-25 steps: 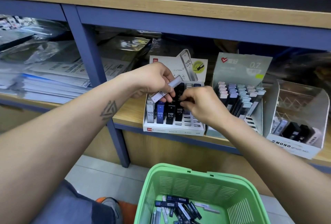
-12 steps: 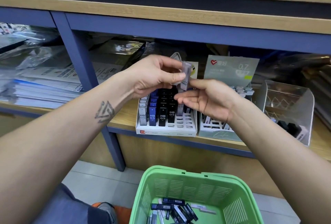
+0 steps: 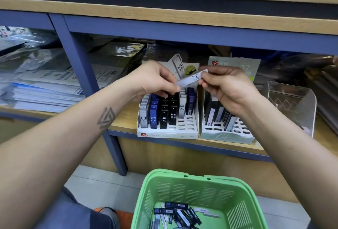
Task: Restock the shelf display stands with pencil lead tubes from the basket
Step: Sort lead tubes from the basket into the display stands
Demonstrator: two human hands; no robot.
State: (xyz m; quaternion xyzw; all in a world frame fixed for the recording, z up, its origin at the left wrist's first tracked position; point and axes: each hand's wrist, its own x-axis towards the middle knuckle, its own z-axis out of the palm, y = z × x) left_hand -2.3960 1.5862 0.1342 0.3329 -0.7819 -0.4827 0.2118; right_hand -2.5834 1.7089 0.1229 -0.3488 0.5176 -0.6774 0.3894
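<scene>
A clear pencil lead tube (image 3: pixel 191 79) marked HB hangs slanted in the air above the shelf, held by both hands. My left hand (image 3: pixel 155 80) pinches its lower left end and my right hand (image 3: pixel 225 87) pinches its upper right end. Right below stands a white display stand (image 3: pixel 167 134) with rows of grey, blue and black HB 0.5 tubes and several vacant slots at its front right. A pale green stand (image 3: pixel 226 137) with a few tubes is beside it on the right. The green basket (image 3: pixel 193 179) near the floor holds several loose tubes (image 3: pixel 177 214).
A clear plastic display box (image 3: pixel 292 104) stands at the right on the wooden shelf (image 3: pixel 124 120). Stacks of paper and wrapped packs (image 3: pixel 42 89) fill the left bay behind a blue upright post (image 3: pixel 80 75). A wooden shelf edge runs overhead.
The tube went from upright in my left fingers to slanted between both hands; my right hand has closed on its upper end. The view shifted a little to the right.
</scene>
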